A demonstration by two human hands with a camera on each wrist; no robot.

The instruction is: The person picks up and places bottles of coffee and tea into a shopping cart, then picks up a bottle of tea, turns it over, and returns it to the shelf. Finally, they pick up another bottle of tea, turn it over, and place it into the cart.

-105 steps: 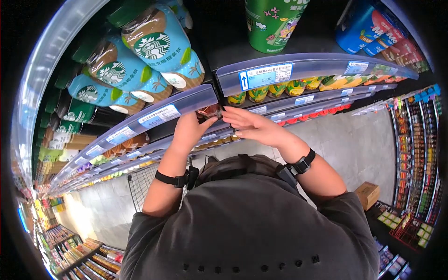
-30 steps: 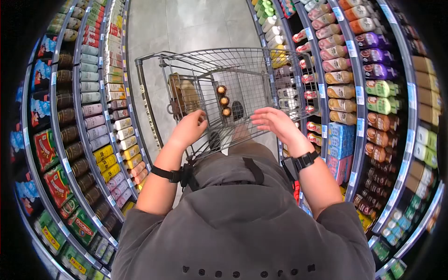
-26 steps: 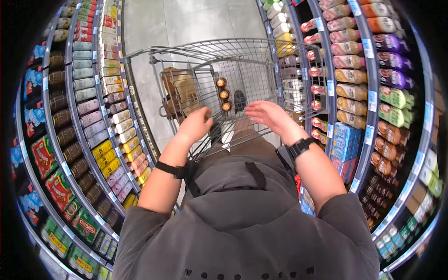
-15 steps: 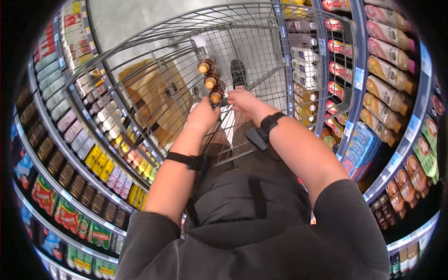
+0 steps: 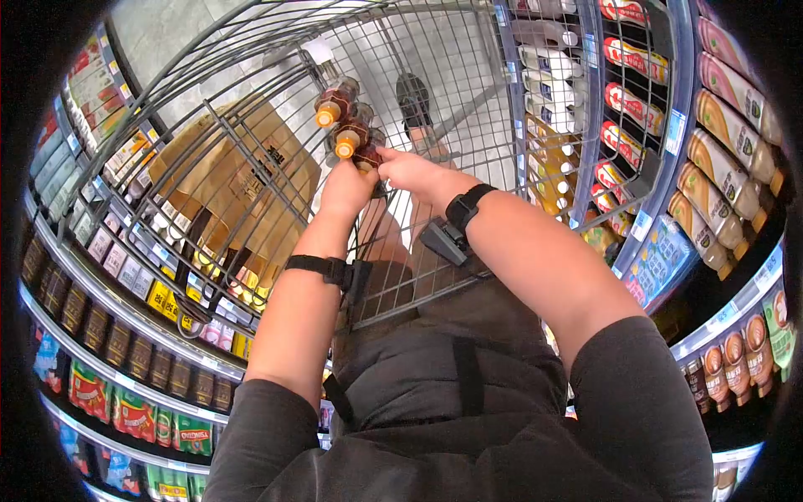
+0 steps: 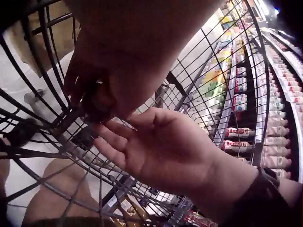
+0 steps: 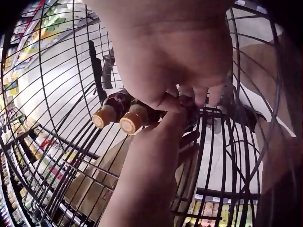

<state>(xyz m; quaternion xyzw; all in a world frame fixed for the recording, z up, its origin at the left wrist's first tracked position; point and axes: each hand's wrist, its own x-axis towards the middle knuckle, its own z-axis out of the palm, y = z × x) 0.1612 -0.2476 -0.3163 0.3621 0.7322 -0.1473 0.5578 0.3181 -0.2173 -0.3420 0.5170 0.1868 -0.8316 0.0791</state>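
Dark brown bottles with orange caps stand in a row inside the wire shopping cart. Two show their caps in the head view: a far bottle and a middle bottle. My left hand covers the nearest bottle's top; in the left wrist view its fingers curl round this dark bottle. My right hand comes in from the right, its fingertips at the same bottle. The left wrist view shows the right hand's palm with fairly straight fingers.
A brown paper bag lies at the cart's left. Shelves of red-and-white bottles line the right side, with a blue carton. Shelves with dark cans and red packs run along the left. A shoe shows below the cart.
Earlier the hands were at a shelf, then apart over the cart. Both have come together at the nearest bottle, the left hand gripping it. The cart looks closer, and the view has turned.
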